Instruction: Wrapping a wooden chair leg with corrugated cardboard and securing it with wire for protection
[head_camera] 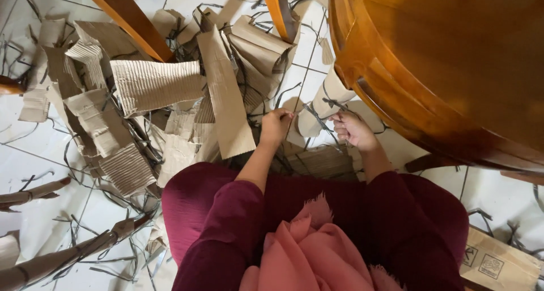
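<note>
White floor tiles (34, 166) are seen from above, strewn with torn cardboard and thin dark strips. At the far left, rolled cardboard tubes (51, 260) are laid across the tiles near the lower edge. Further right, a heap of corrugated sheets (153, 84) is piled, ribbed sides up on several, with a long flat strip of cardboard (226, 98) laid over it and slanted toward the lap. An orange-brown wooden leg (133, 22) is set diagonally across the top of the heap, and part of the pile is hidden by it. The left hand (276, 126) is closed, fingers curled, and a thin dark strip (309, 111) is pinched at its tip. That strip is stretched across to the right hand (352, 130), also closed, by which its other end is gripped; behind it a curled cardboard piece (328, 95) is propped beside the table. A round wooden table (453, 70), glossy and amber, fills the upper right and hides the floor beyond. At the lower right, a flat brown box (498, 265) bearing small square dark printed marks is laid on the tiles beside the maroon-clad knee.
</note>
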